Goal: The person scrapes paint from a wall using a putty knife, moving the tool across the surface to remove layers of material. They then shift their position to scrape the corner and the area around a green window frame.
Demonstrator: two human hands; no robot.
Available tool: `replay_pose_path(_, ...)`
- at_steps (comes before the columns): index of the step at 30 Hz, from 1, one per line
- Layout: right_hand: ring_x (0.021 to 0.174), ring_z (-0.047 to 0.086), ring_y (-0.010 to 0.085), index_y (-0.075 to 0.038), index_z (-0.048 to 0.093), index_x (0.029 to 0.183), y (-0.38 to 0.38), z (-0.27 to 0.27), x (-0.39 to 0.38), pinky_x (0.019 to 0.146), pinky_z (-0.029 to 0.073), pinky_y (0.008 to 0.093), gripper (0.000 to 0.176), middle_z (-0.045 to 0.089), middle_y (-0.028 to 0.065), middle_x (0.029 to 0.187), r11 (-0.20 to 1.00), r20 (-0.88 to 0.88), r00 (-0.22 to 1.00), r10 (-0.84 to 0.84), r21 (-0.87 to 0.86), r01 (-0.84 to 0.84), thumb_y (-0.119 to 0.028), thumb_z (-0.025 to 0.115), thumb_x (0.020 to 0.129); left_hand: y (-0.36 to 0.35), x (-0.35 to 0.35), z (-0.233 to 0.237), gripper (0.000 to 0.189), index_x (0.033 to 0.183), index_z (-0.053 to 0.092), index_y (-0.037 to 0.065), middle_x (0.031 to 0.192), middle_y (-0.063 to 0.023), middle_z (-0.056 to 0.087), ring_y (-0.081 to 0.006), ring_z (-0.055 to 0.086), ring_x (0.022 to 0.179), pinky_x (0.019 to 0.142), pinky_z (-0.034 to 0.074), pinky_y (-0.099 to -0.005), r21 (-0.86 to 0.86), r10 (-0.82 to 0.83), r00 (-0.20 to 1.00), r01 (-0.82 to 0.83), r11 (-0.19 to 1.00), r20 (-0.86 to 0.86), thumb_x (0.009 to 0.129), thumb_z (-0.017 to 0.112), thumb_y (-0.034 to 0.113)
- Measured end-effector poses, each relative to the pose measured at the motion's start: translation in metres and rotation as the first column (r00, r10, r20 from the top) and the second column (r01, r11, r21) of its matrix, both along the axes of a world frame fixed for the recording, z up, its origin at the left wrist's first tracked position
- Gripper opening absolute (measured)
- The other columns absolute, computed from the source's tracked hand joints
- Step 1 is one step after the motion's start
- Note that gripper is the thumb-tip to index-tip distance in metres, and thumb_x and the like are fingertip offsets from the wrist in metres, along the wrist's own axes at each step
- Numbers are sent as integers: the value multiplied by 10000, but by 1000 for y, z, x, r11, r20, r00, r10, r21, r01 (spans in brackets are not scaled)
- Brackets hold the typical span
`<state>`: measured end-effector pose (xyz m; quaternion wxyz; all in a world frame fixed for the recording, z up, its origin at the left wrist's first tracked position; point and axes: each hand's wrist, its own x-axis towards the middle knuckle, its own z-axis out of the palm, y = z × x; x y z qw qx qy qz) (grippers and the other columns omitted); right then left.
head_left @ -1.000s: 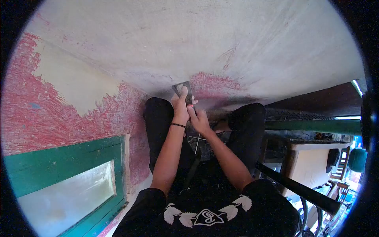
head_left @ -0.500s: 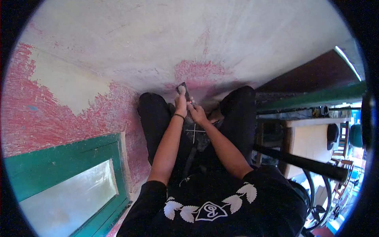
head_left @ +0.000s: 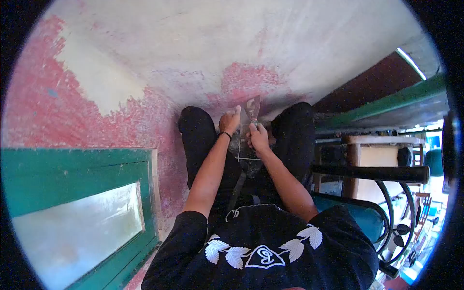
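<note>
A putty knife [head_left: 252, 107] with a broad metal blade points up toward the wall, and my right hand [head_left: 259, 137] is closed round its handle. Just left of the blade, my left hand [head_left: 230, 121] is raised with its fingers bunched together; a thin edge seems to be at its fingertips, but I cannot make out what it holds. Both hands are between my knees. In front of them the wall [head_left: 169, 43] is coated pale, with a rough pink patch [head_left: 249, 79] low in the middle.
On the left, bare pink wall [head_left: 43, 111] meets a green frame [head_left: 72, 166] with a glass pane [head_left: 87, 237]. A green rail [head_left: 386, 104] runs along the right. Below it are a table [head_left: 377, 157] and a chair with a black metal arm [head_left: 372, 173].
My hands have moved apart. The putty knife's blade now stands clear of my left hand, which has shifted right and sits beside it. The view has also shifted.
</note>
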<state>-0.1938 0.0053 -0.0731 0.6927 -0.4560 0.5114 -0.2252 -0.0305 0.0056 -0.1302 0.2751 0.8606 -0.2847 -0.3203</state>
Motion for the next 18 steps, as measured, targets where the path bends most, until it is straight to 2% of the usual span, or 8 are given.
replay_pose_path(2,519,524,136,-80,555,859,3,-24,-3,448,419,327,284,566,22,705,994,-52,996,69,-83,-73,-329,558,996,8,-4,29,690,1114,684,61,1091,-247,685,-442,621,1071,922,454,-540,-141,105,993,-112,984,-57,963,355,649)
replay_pose_path(5,716,658,333,7,659,942,9,-42,-7,692,513,408,348,679,169,823,815,-283,952,117,-521,-255,-340,636,942,-20,20,-93,663,1129,674,55,1033,-187,710,-349,676,956,815,509,-467,-579,200,962,-270,770,-184,967,392,634)
replay_pose_path(8,875,669,399,34,673,1043,9,21,-7,811,510,432,388,688,232,901,722,-272,940,207,-606,-335,-329,670,906,8,14,-5,557,1073,683,75,936,-72,704,-218,676,819,707,520,-355,-333,180,796,-432,838,-578,969,479,583)
replay_pose_path(9,755,644,194,34,686,1048,1,3,-6,738,510,334,309,694,143,840,621,-297,941,164,-710,-332,-244,682,912,14,13,15,504,1066,680,84,949,-50,691,-182,655,844,729,510,-344,-320,176,743,-473,821,-646,970,509,549)
replay_pose_path(11,818,651,183,39,684,1052,-3,32,-7,769,512,335,291,702,159,889,580,-276,943,184,-745,-331,-215,683,909,23,13,43,400,1052,674,103,974,-5,665,-110,611,895,774,489,-324,-287,150,626,-541,791,-765,972,570,482)
replay_pose_path(14,876,668,177,32,659,1124,-9,50,-10,807,520,329,281,702,149,929,602,-194,959,208,-747,-282,-122,682,891,27,15,63,264,1072,665,110,1004,1,674,-125,621,920,784,494,-313,-501,-47,696,-466,729,-717,957,648,348)
replay_pose_path(17,827,682,206,-21,653,1133,-14,54,-9,769,534,335,333,714,161,921,596,-90,976,199,-779,-194,-109,735,823,38,12,73,290,1122,666,110,995,12,673,-101,630,859,700,488,-267,-554,-164,580,-597,580,-798,906,722,297)
replay_pose_path(18,859,689,214,-33,626,1167,-11,73,-10,793,541,335,413,714,143,967,565,-158,963,218,-784,-256,-67,758,778,41,7,80,298,1134,662,107,1021,6,673,-104,630,880,709,490,-271,-532,-176,539,-629,567,-824,907,720,292)
